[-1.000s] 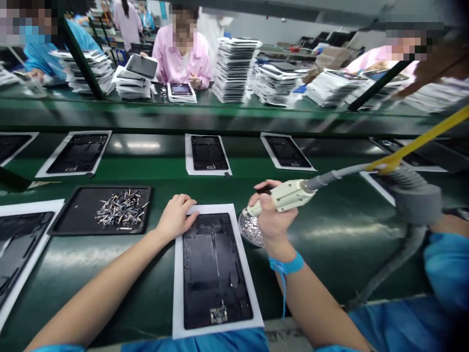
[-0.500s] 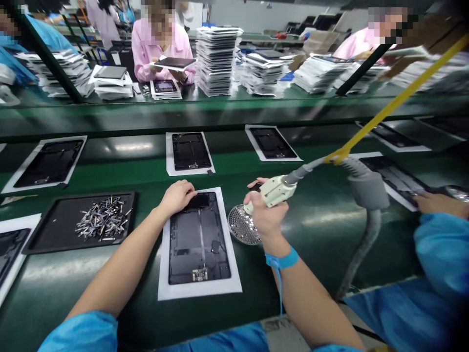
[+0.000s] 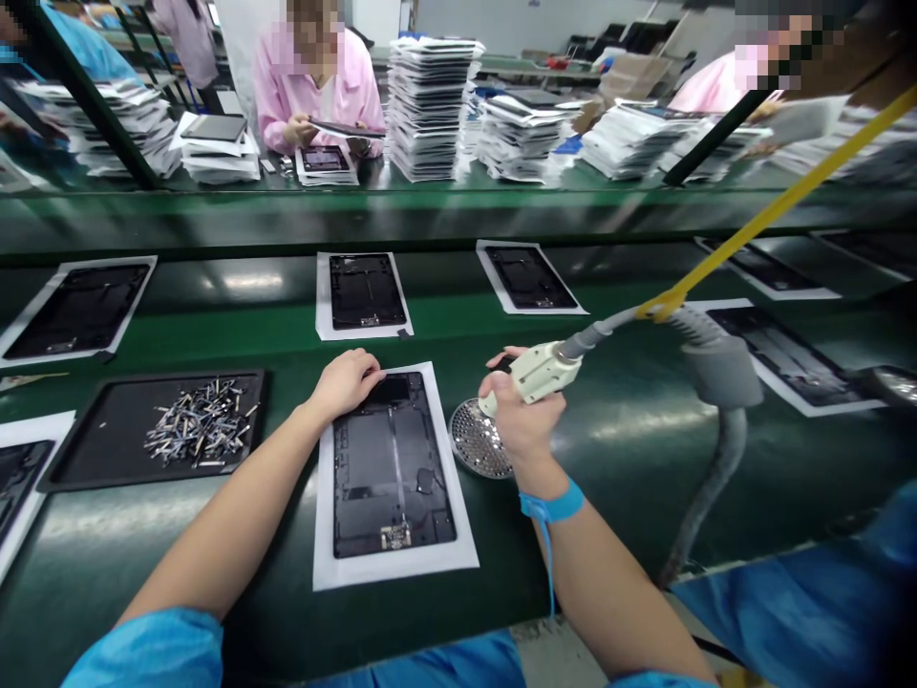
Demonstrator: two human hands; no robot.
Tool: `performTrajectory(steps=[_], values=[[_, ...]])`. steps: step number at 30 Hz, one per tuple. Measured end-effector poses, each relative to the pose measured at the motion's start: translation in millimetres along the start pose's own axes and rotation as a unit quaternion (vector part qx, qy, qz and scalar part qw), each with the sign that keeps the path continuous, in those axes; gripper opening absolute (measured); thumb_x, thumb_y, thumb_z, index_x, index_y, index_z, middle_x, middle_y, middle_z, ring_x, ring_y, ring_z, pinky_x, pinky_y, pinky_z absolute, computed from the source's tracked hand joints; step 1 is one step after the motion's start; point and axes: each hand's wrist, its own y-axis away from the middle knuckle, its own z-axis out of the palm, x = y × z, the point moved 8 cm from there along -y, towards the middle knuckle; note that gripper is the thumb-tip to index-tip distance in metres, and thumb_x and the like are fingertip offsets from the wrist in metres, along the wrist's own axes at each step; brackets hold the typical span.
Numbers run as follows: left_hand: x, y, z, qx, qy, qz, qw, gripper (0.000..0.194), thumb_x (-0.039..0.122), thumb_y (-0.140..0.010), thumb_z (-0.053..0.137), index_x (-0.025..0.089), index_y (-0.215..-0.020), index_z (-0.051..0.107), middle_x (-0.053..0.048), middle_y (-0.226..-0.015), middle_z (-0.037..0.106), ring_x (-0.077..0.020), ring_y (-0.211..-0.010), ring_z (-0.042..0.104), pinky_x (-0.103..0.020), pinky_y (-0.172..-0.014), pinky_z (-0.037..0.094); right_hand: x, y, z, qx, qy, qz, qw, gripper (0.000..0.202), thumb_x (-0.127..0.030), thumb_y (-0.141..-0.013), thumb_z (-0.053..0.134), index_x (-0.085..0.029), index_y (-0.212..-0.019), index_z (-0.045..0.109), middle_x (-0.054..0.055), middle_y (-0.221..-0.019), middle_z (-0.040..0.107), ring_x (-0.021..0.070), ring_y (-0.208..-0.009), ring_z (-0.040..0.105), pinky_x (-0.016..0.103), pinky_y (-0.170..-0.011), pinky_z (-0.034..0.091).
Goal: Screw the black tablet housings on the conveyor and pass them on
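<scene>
An open black tablet housing lies on a white sheet in front of me; a pale ribbon strip runs down its middle and a small circuit board sits at its near end. At its far left corner rests my left hand, the fingers bent and pressed together at the edge. My right hand is wrapped round a cream handpiece on a grey hose, just right of the tablet. Below that hand sits a round perforated metal disc, partly hidden by it.
A black tray with a heap of small strip-like parts stands left. More tablet housings on sheets lie along the far strip. A yellow strap and grey flexible arm hang at right. A pink-sleeved person works opposite by stacks.
My hands hold almost the same pose. Two tablets at the far left have shifted slightly left. The neighbour's hand and sleeve at right have drawn back from the tablet there.
</scene>
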Motion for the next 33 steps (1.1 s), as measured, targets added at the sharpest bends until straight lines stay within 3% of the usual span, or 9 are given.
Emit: performTrajectory(steps=[7,12,17,20,26,33], values=[[0.8,-0.2,0.9,0.002,-0.007,0.001,1.000,0.017,0.031,-0.097,0.061,0.020,-0.087,0.068,-0.005,-0.088,0.065,-0.0214,-0.089,0.062,-0.034,-0.081,0.048,-1.8,0.5,-0.2,0.001,0.002,-0.001,1.000,0.027,-0.028,-0.079,0.077,-0.020,-0.101,0.066,-0.001,-0.083,0.068,0.0091,-0.049,0.060,0.025,-0.047,0.050],[3.2,-2.9,0.2,0.007,-0.013,-0.001,1.000,0.017,0.031,-0.097,0.061,0.020,-0.086,0.069,-0.005,-0.089,0.067,-0.0215,-0.090,0.063,-0.034,-0.082,0.049,-20.4,2.3,-0.6,0.008,-0.015,-0.027,0.999,0.027,-0.032,-0.082,0.076,-0.020,-0.104,0.065,0.000,-0.086,0.067,0.0101,-0.049,0.061,0.028,-0.048,0.051],[3.9,-4.8,2.2,0.001,-0.009,-0.017,1.000,0.018,0.031,-0.097,0.061,0.020,-0.086,0.069,-0.005,-0.091,0.067,-0.0216,-0.091,0.063,-0.033,-0.082,0.048,-36.4,10.0,11.8,-0.019,-0.038,-0.029,0.999,0.027,-0.035,-0.083,0.076,-0.020,-0.102,0.065,0.000,-0.086,0.065,0.0108,-0.048,0.062,0.028,-0.046,0.050],[3.8,-6.1,4.3,0.002,0.001,-0.019,1.000,0.018,0.031,-0.097,0.061,0.020,-0.085,0.069,-0.005,-0.090,0.067,-0.0216,-0.091,0.062,-0.033,-0.082,0.048,-39.3,24.7,25.4,-0.058,-0.070,-0.006,0.996,0.028,-0.038,-0.083,0.075,-0.022,-0.103,0.063,0.000,-0.088,0.064,0.0107,-0.047,0.062,0.028,-0.044,0.052],[2.4,-10.7,6.4,0.008,0.001,-0.015,1.000,0.018,0.032,-0.097,0.061,0.020,-0.089,0.071,-0.006,-0.096,0.068,-0.0227,-0.095,0.062,-0.033,-0.084,0.047,-39.2,84.6,56.5,-0.224,-0.147,0.089,0.959,0.032,-0.042,-0.087,0.072,-0.029,-0.114,0.061,0.001,-0.095,0.065,0.0121,-0.052,0.063,0.028,-0.043,0.053],[4.4,-12.0,7.7,-0.001,0.007,-0.016,1.000,0.019,0.032,-0.098,0.060,0.018,-0.092,0.072,-0.007,-0.097,0.069,-0.0234,-0.098,0.063,-0.033,-0.082,0.047,-32.6,122.6,58.3,-0.305,-0.153,0.120,0.932,0.041,-0.047,-0.088,0.070,-0.031,-0.123,0.056,0.004,-0.095,0.066,0.0160,-0.056,0.064,0.034,-0.051,0.056]])
